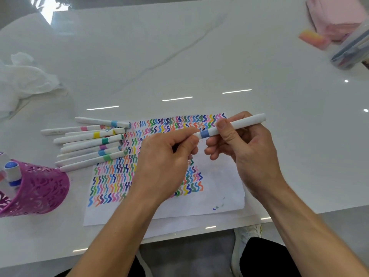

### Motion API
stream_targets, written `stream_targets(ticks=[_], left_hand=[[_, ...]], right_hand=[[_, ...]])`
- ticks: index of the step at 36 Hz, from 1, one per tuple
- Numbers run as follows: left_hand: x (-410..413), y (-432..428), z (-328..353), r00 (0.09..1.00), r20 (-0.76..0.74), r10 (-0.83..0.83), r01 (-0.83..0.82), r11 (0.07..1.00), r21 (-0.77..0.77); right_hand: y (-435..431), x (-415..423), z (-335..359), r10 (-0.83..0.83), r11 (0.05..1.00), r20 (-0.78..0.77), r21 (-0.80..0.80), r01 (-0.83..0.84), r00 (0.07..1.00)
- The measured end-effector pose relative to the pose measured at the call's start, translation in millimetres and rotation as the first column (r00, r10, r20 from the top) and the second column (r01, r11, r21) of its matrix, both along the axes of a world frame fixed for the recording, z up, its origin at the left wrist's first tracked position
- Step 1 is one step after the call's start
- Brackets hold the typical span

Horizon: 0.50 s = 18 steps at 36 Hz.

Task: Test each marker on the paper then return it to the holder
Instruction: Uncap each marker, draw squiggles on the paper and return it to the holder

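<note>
The marker (231, 125) under test was a white barrel with a blue band (204, 134) near its left end. Any print on it was too small to read. It was held level in the air above the upper part of the paper (219, 188), clear of the sheet.

The right hand (245, 154) gripped the barrel just right of the band, thumb (223, 126) laid across the top and the other fingers curled narrowly beneath. The left hand (161, 162) pinched the marker's left end between forefinger (189, 131) and thumb, with the remaining fingers folded into the palm. Whether the cap was seated could not be told.

The paper lay flat on the white table (179, 56) and carried rows of short squiggles (111, 182) in many colours. It bore no letters or words.

A row of loose markers (89, 144) lay on the table just left of the paper, their tips reaching its edge, with bands of blue, pink, yellow, green and purple.

Further left stood the holder (40, 188), a purple perforated cup, with a blue-capped marker (12, 172) upright in it.

A crumpled white tissue (22, 76) lay at the far left. At the far right were a pink bundle (335, 15), a pink-orange block (313, 39) and a clear case (351, 50) of pens, all blurred.
</note>
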<state>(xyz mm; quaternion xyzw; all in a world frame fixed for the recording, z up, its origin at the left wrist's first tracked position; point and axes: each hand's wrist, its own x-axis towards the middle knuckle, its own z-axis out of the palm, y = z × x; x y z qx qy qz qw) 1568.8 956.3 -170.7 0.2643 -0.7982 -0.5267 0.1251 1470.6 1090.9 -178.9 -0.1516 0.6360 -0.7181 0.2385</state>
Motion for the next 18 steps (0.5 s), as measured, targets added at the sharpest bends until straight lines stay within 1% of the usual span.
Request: stream_targets(ticks=[7, 13, 15, 18], left_hand=[[0.5, 3.8, 3.6, 1.0, -0.018, 0.006, -0.007, 0.999, -0.053], [2.8, -0.5, 8.5, 1.0, -0.03, -0.002, 0.001, 1.0, -0.026], [3.4, -2.5, 11.1, 0.999, -0.048, -0.009, 0.007, 1.0, -0.026], [4.0, -5.0, 12.3, 0.995, -0.085, 0.049, -0.049, 0.999, 0.01]], right_hand=[[0.5, 2.2, -2.7, 0.008, 0.999, 0.014, -0.035, -0.007, 1.0], [-1.3, 0.1, -2.1, 0.045, 0.999, 0.054, -0.028, -0.043, 0.998], [-3.6, -1.5, -0.5, 0.071, 0.997, 0.067, -0.01, -0.07, 0.995], [-5.9, -3.1, -1.2, 0.087, 0.992, 0.053, 0.084, -0.091, 0.995]])
